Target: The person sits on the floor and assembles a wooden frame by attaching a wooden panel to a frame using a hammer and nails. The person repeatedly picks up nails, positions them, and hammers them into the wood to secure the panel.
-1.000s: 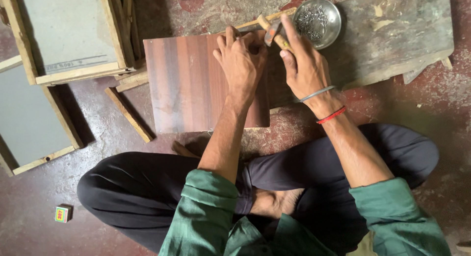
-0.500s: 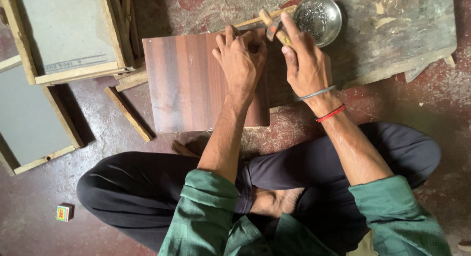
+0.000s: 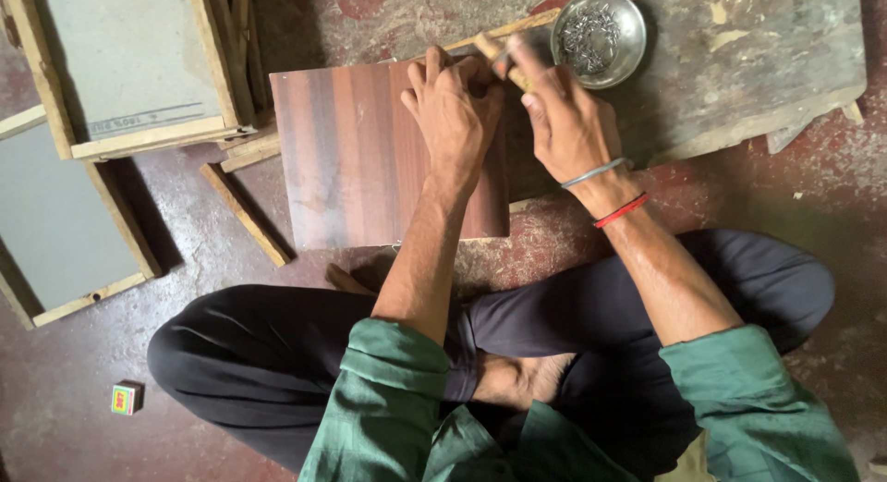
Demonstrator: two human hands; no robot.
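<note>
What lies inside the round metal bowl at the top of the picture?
The round metal bowl holds a heap of small dark metal pieces, probably nails. The bowl's bottom beneath the heap is covered and cannot be seen.

The board (image 3: 370, 158) shows reddish-brown and dark vertical stripes. The bowl (image 3: 599, 27) is silver metal. The right wrist bears a red band (image 3: 621, 210) and a grey bangle (image 3: 596, 173). Sleeves (image 3: 393, 390) are green, trousers (image 3: 277, 362) black. The floor (image 3: 55, 399) is mottled dull red.
</note>
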